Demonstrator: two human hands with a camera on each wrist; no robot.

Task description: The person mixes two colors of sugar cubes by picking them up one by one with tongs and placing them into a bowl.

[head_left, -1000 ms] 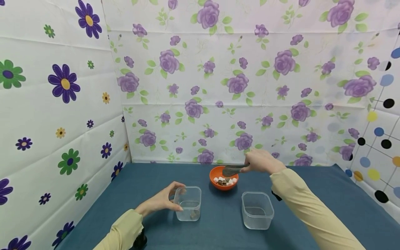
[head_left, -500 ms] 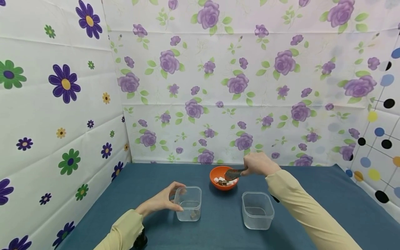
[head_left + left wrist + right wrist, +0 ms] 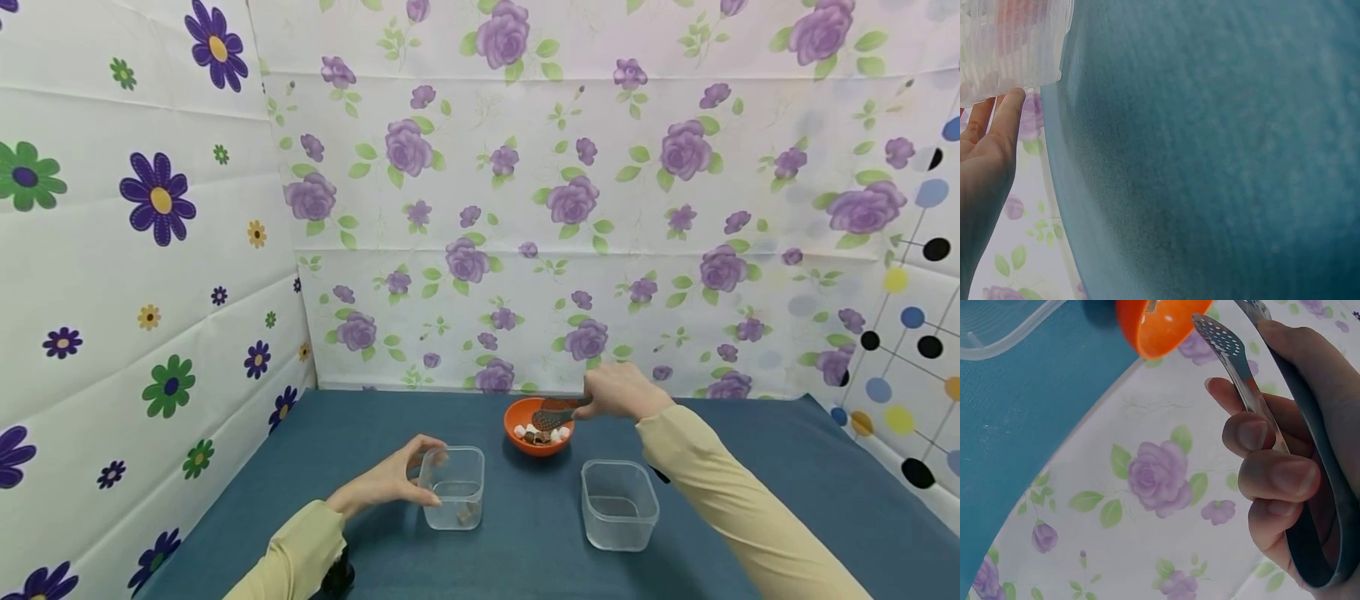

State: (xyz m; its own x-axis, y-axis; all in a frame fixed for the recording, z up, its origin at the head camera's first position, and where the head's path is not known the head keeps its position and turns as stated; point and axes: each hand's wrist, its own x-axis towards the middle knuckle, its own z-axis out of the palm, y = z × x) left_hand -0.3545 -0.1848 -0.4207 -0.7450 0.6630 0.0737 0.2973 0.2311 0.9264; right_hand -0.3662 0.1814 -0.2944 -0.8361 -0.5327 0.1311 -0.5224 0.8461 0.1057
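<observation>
My left hand holds a clear plastic container by its left side, thumb in front and fingers behind. A small brownish piece shows low inside this container. In the left wrist view, fingertips touch its ribbed wall. My right hand grips dark tongs with perforated heads over the orange bowl. Several small white and brown chunks lie in that bowl. The right wrist view has the tongs' two heads apart, fingers wrapped along one arm and the thumb on the other.
A second clear container stands to the right, in front of my right forearm. Blue cloth covers the table. Flowered sheets hang behind and at the left, and a dotted one at the right.
The tongs came down toward the chunks, and their heads have spread apart since half a second ago. My left hand and both containers have stayed in place.
</observation>
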